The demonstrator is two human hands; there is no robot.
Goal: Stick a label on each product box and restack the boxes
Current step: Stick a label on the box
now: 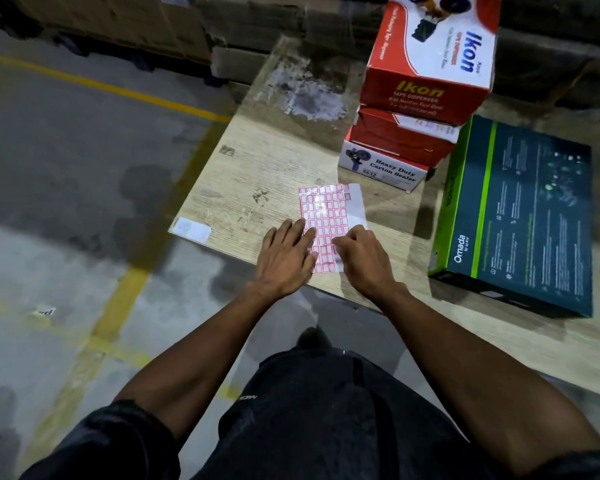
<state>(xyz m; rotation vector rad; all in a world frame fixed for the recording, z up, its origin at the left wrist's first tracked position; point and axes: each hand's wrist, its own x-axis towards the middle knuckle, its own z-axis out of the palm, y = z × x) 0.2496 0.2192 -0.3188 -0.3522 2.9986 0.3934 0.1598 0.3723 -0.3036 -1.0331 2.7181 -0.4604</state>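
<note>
Red-gridded label sheet (323, 223) | left hand (284, 258) flat on it | right hand (361, 258) picking

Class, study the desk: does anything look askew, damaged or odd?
Yes. The box stack is uneven: the top Ikon box sits twisted and tilted on those below. The desk also has a scuffed whitish patch behind the label sheet.

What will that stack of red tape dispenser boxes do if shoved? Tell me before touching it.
The stack of tape dispenser boxes looks apt to tip: it is tall and narrow, and the top box sits skewed on those below. The bottom box probably slides easily on the smooth table. Being cardboard, they likely dent if squeezed.
</note>
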